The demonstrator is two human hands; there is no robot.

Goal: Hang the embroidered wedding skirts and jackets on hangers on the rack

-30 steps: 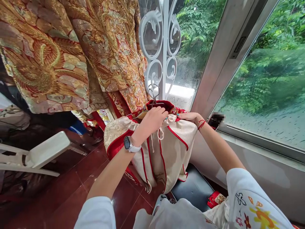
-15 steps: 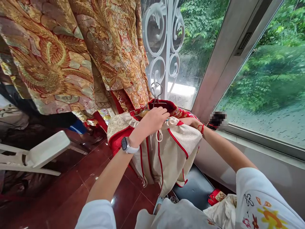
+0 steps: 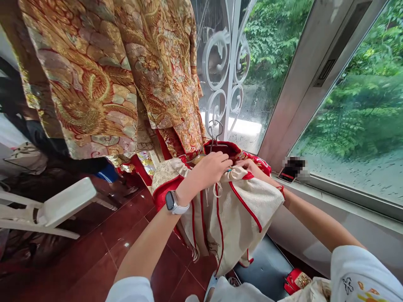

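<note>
Seeing gold-red embroidered garments [image 3: 91, 100] hanging, upper left of frame. Have cream garment [image 3: 239, 220] with red piping at frame centre, draping downward from gathered top edge [image 3: 235, 174]. Also seeing white chair [image 3: 67, 202] at left edge, lower half. Clenching that edge in left hand [image 3: 210, 170], centre of frame. Got right hand [image 3: 254, 170] there too, just right of centre, partly hidden; can't tell state of grip. Wearing white-banded watch [image 3: 171, 201] on left wrist.
</note>
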